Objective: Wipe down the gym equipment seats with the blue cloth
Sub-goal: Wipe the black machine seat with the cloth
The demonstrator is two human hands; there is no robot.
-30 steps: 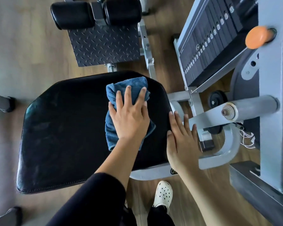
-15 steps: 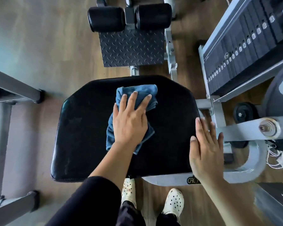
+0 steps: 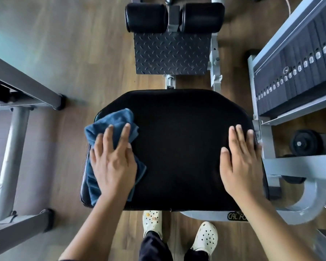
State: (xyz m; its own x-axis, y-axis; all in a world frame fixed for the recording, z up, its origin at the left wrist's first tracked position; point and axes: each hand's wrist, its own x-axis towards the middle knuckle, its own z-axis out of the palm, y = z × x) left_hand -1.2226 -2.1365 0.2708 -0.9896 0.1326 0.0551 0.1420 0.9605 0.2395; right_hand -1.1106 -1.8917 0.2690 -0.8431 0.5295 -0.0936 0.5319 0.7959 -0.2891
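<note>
Head view looked straight down on a black padded seat (image 3: 177, 147) with both hands laid on it. The left hand (image 3: 113, 164) lay flat, fingers spread and fairly straight, pressing the blue cloth (image 3: 109, 125) onto the seat's left side; it gripped nothing, only bore down. The cloth was crumpled, and part of it hung past the left edge of the pad. The right hand (image 3: 241, 166) rested open and empty on the right edge, just beside the grey frame (image 3: 265, 140) of the machine.

The likeliest slip seemed to be the cloth itself: held by pressure alone and already overhanging, it could slide out from under the palm and drop to the wooden floor (image 3: 73, 63). Bunched as it was, it could also skip patches of the pad. The area under the right hand would probably go unwiped unless that hand lifted, and its fingers could knock the frame.
</note>
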